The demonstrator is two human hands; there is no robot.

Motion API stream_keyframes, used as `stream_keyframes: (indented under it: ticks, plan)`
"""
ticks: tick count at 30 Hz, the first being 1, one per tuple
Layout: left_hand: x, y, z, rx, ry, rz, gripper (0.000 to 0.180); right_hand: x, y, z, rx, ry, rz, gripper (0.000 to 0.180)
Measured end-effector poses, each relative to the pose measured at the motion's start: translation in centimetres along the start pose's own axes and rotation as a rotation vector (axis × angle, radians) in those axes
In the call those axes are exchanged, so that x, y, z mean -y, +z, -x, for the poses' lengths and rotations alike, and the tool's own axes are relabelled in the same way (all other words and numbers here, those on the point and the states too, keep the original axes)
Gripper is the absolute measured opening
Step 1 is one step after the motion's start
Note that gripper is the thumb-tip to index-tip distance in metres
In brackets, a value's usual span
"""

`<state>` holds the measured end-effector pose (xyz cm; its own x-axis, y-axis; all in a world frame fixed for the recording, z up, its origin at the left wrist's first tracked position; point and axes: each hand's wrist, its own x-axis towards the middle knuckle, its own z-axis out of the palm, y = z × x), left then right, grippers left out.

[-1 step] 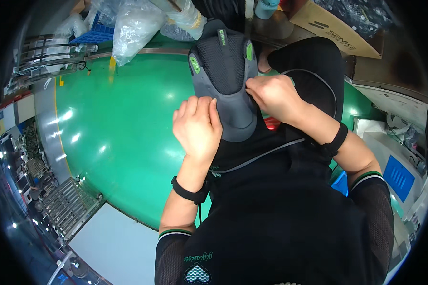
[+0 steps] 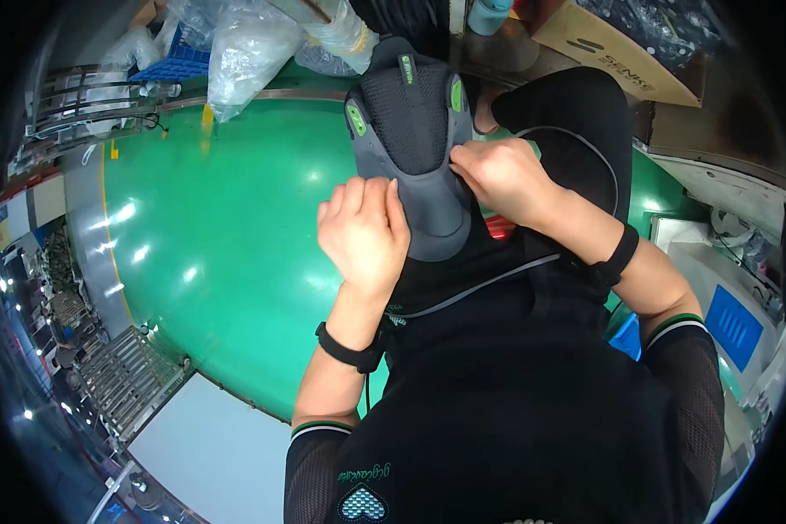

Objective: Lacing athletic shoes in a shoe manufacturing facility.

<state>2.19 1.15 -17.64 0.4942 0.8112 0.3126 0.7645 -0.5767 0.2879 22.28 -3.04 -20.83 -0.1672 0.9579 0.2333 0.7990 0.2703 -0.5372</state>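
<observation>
A grey shoe upper (image 2: 410,113) with a black mesh middle and small green patches is held up in front of me, above my lap. My left hand (image 2: 362,231) grips its lower left edge, fingers curled over the grey material. My right hand (image 2: 498,179) pinches its right edge near the mesh. Both wrists carry a black band. My black clothing fills the lower part of the view.
A glossy green surface (image 2: 218,244) spreads out to the left below the shoe upper. Clear plastic bags (image 2: 253,44) and a blue crate (image 2: 179,61) lie at the top, a cardboard box (image 2: 603,44) at top right. A metal rack (image 2: 87,105) stands left, a white machine (image 2: 734,323) right.
</observation>
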Motion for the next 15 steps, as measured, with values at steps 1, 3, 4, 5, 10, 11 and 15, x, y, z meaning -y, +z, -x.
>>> stream_keyframes:
  ticks: [1, 3, 4, 5, 10, 11, 15]
  plan:
    - [0.0, 0.3, 0.0, -0.020, 0.024, -0.056, 0.010, -0.3, 0.0, 0.0, -0.008, 0.002, -0.007, 0.011]
    - [0.1, 0.6, -0.5, -0.032, 0.008, -0.016, 0.010, -1.0, -0.4, 0.0, 0.053, -0.043, -0.002, 0.015]
    - [0.6, 0.2, -1.1, 0.134, -0.065, 0.051, 0.009, -1.3, -0.7, -0.2, 0.048, -0.041, -0.006, 0.015]
    - [0.8, -0.3, -1.8, 0.306, -0.143, 0.125, 0.009, -1.5, -1.3, -0.4, 0.033, -0.055, 0.092, 0.017]
    - [0.8, -3.2, -6.9, 0.258, 0.734, -0.151, 0.025, -1.9, -4.0, -3.3, -0.029, -0.372, 0.262, 0.030]
    - [1.3, -3.2, -7.4, 0.257, 0.741, -0.146, 0.025, -2.3, -3.0, -3.8, 0.059, -0.396, 0.165, 0.033]
    - [2.4, -3.1, -9.0, 0.679, 0.675, 0.052, 0.032, -2.2, -3.6, -5.4, 0.381, -0.316, 0.088, 0.028]
